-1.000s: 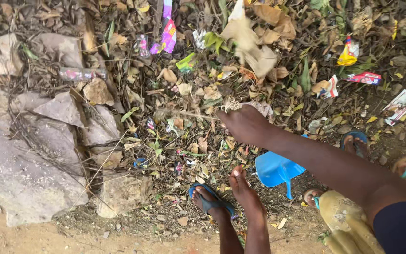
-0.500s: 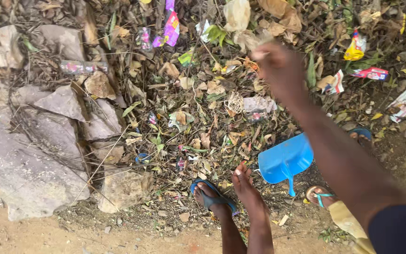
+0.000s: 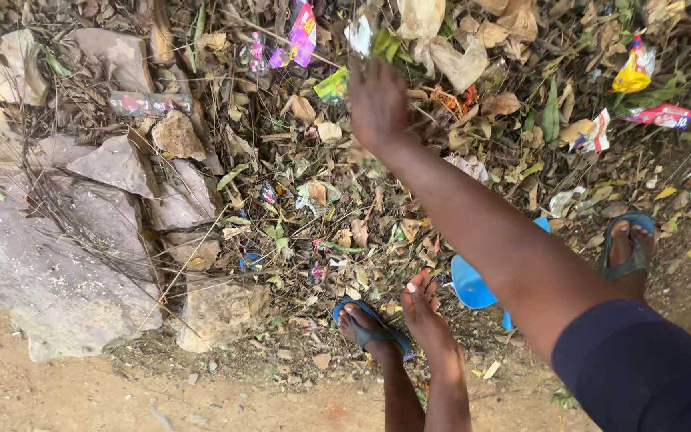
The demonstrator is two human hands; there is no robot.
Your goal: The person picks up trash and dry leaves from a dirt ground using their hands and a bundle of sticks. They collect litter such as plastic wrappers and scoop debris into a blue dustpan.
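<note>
My right hand is stretched out over a heap of dry leaves and litter. Its back faces up, the fingers are spread and blurred, and nothing shows in them. It hovers near a green wrapper and pale crumpled bags. My arm crosses over a blue plastic dustpan on the ground and hides part of it. My left hand is out of view. Below the arm stand a foot in a blue flip-flop and a bare foot.
Grey rocks lie at the left, with a plastic bottle among twigs. Pink, yellow and red wrappers are scattered about. Another foot in a blue sandal stands at the right. Bare sandy ground runs along the bottom.
My right hand lifted off the litter in the middle, swung up to the right with fingers closed, then moved left and farther out with the fingers spread. The dustpan is now partly covered by my arm.
</note>
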